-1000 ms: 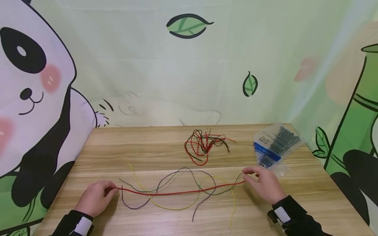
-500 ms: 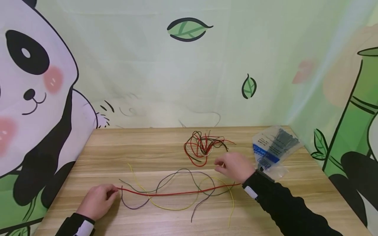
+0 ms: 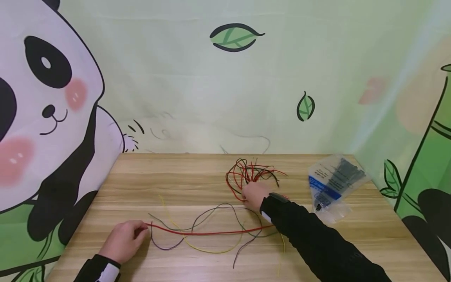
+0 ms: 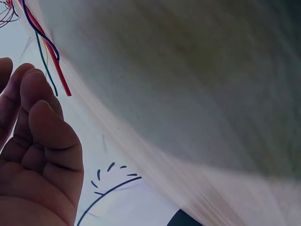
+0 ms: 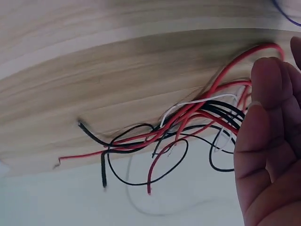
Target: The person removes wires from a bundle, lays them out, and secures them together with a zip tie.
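Observation:
In the head view, my left hand (image 3: 123,239) rests at the left end of a long red wire (image 3: 211,234) on the table. The left wrist view shows that red wire's loose end (image 4: 63,80) just beyond the loosely bent fingers, not between them. Thin purple (image 3: 167,248), green (image 3: 158,220) and yellow (image 3: 208,252) wires curve under and around the red one. My right hand (image 3: 254,194) reaches over a tangled bundle of red, black and white wires (image 3: 246,170). In the right wrist view its fingertips (image 5: 265,82) overlap the bundle's red loop, fingers loosely bent.
A clear plastic bag (image 3: 334,182) with a blue label and dark strips inside lies at the back right of the wooden table (image 3: 169,172). A printed cloth backdrop (image 3: 183,86) stands right behind the table. The right sleeve (image 3: 317,243) covers the red wire's right end.
My right hand has left the red wire's right end and moved left and away to the tangled bundle. My left hand has stayed by the wire's left end. The head view has shifted slightly.

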The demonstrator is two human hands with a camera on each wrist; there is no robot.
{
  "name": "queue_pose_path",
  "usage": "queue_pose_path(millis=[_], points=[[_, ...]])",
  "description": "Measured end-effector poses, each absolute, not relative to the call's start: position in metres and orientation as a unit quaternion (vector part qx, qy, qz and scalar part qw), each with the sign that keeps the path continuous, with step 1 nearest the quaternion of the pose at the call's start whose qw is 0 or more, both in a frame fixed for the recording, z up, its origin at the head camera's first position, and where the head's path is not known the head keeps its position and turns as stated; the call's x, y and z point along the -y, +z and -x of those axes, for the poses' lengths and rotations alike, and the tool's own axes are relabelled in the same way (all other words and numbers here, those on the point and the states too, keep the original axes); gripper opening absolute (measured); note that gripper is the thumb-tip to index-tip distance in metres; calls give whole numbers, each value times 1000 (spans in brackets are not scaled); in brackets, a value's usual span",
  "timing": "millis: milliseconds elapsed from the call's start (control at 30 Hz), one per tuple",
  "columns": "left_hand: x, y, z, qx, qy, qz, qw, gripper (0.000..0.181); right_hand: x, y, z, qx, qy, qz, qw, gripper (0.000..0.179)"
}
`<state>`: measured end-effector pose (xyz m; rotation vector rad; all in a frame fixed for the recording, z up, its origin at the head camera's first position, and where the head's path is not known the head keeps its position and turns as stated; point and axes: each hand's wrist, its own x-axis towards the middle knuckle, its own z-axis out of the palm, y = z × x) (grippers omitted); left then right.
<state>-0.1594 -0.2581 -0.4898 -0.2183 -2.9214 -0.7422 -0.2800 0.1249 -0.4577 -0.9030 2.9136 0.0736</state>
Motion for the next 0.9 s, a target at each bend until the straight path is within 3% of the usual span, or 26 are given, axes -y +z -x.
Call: queue_pose_path(millis=[100, 233, 500, 600, 900], points=[[258, -490, 160, 965, -247, 71, 58, 8, -118, -464, 282, -953, 98, 280, 54, 19], [257, -488, 160, 965, -253, 57, 32, 6, -112, -470, 283, -943, 171, 284, 42, 6], [257, -487, 161, 965, -259, 44, 9, 5, -108, -479, 288, -928, 206, 311, 8, 15], [257, -488, 162, 965, -260, 44, 10, 5, -113, -480, 290, -936, 170, 307, 14, 9], [260, -487, 161, 964, -263, 35, 8, 5, -136, -458, 307, -960, -123, 244, -59, 7]])
